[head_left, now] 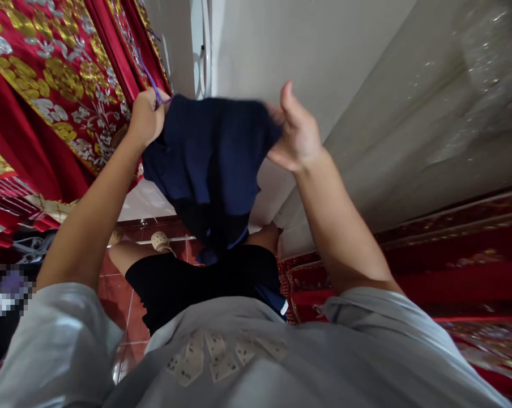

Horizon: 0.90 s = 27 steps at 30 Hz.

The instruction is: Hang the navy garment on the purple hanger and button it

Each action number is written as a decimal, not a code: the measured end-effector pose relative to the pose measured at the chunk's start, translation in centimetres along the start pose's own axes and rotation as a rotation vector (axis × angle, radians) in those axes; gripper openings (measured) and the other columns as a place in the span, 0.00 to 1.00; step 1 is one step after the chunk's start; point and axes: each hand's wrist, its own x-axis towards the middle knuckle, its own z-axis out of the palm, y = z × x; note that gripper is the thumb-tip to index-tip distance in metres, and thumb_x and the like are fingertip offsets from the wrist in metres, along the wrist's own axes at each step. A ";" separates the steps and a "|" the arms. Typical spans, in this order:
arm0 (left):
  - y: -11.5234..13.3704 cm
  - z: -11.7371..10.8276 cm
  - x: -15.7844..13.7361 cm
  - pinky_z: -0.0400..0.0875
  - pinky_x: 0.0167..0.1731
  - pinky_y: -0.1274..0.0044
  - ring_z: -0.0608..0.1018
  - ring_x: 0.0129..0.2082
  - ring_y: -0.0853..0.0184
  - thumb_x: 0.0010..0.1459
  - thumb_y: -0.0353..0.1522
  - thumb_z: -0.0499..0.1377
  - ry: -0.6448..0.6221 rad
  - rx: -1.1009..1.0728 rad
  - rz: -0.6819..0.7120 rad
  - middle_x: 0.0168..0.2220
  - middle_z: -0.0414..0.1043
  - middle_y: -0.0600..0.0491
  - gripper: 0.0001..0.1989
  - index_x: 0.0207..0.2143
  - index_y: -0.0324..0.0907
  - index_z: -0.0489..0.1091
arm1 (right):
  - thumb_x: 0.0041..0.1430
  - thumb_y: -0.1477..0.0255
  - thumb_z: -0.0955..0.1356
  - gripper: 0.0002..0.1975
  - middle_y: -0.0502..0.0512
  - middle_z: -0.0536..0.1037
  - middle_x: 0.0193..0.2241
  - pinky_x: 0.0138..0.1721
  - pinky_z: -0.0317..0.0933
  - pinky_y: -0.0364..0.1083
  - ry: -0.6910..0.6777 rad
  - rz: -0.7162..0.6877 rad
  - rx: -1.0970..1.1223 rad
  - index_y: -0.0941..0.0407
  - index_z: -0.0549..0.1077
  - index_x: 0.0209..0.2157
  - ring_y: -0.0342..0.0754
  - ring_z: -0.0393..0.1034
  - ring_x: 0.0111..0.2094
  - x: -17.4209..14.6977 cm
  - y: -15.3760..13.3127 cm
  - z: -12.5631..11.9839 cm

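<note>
A dark navy garment (216, 153) hangs spread between my two hands, its lower end reaching down to my lap. I cannot tell which kind of garment it is. My left hand (149, 119) is closed at its upper left corner. A thin purple piece (151, 78), like a hanger wire or a cord, rises from that same hand. At the upper right edge of the cloth is my right hand (297, 133), thumb raised and fingers stretched out against the fabric. Its fingertips are blurred and partly hidden by the cloth.
Red fabric with gold and silver flowers (69, 73) hangs at the left. A plastic-wrapped pale surface (409, 124) stands at the right, above red patterned fabric (430, 272). A beige clog (160, 242) lies on the red tiled floor (131, 317).
</note>
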 end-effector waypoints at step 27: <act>6.7 -4.3 -9.3 0.73 0.58 0.57 0.78 0.55 0.58 0.65 0.43 0.63 -0.085 -0.144 0.060 0.53 0.79 0.53 0.13 0.48 0.49 0.78 | 0.53 0.54 0.72 0.41 0.72 0.66 0.58 0.61 0.54 0.74 0.506 -0.147 -1.280 0.61 0.61 0.62 0.73 0.58 0.60 -1.8 8.7 -1.7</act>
